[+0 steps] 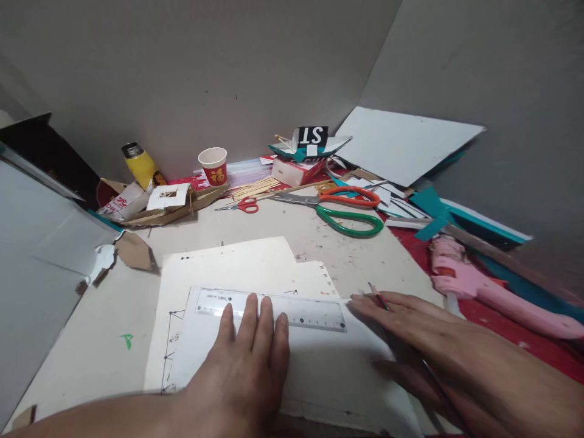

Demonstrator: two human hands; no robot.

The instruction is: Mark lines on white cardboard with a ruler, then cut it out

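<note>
While the bench [98, 353] spreads past the papers' [228, 261] edge at nine o'clock, the left hand [241, 371] — fingers spread — touches the ruler [298, 314]; the right hand [433, 340] grasps a pencil [378, 297].

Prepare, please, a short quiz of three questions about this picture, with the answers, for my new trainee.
1. True or false: the left hand touches the clear ruler.

2. What does the right hand hold?
A) the pink glue gun
B) a pencil
C) the paper cup

3. Fill in the missing word: the large scissors have one orange handle and one ____ handle.

Key:
1. True.
2. B, a pencil.
3. Green.
</note>
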